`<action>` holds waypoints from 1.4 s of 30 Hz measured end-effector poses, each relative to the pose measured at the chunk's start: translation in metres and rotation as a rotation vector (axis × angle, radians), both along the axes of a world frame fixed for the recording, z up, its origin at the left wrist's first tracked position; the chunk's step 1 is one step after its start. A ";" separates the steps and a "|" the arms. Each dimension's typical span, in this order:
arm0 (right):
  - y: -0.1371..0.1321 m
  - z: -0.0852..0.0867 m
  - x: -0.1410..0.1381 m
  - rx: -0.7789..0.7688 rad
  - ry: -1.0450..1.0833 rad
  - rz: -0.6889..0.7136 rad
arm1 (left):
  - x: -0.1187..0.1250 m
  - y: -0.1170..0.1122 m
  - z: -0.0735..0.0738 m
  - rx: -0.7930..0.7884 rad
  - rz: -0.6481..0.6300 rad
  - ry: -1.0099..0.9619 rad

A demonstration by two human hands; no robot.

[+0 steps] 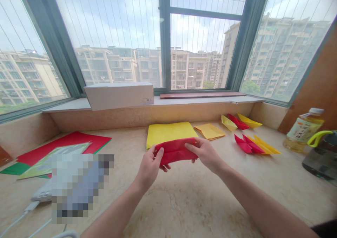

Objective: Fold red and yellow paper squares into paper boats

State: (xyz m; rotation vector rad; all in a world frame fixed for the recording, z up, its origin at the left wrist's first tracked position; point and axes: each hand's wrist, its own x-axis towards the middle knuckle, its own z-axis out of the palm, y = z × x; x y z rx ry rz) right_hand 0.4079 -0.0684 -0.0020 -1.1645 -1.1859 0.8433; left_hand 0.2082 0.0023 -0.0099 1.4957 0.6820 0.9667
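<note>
A folded sheet of red paper [177, 152] is held up over the stone counter, stretched between both hands. My left hand [150, 165] grips its left end, thumb on the near face and fingers behind. At the right end my right hand [206, 153] pinches it the same way. Faint creases run across the red paper. Just behind it lies a yellow sheet [171, 130], partly covered by the red paper. Beside that sits a folded orange-yellow paper [210, 131].
Folded paper boats in yellow [228, 123] and red [244, 143] stand at the right. Further right are a drink bottle [302, 129] and a dark jug [322, 160]. Red sheets [65, 146] and a blurred-out object [81, 185] with cables lie left. A white box [119, 95] rests on the sill.
</note>
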 end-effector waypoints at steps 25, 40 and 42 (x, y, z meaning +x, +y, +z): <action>-0.007 0.006 0.032 -0.158 -0.143 0.222 | -0.007 0.004 0.002 -0.114 -0.153 -0.102; 0.000 -0.004 0.027 -0.074 0.103 0.126 | -0.005 0.010 -0.004 -0.114 -0.091 -0.221; 0.001 -0.004 0.027 -0.066 0.246 0.075 | -0.005 0.011 -0.005 -0.092 -0.065 -0.242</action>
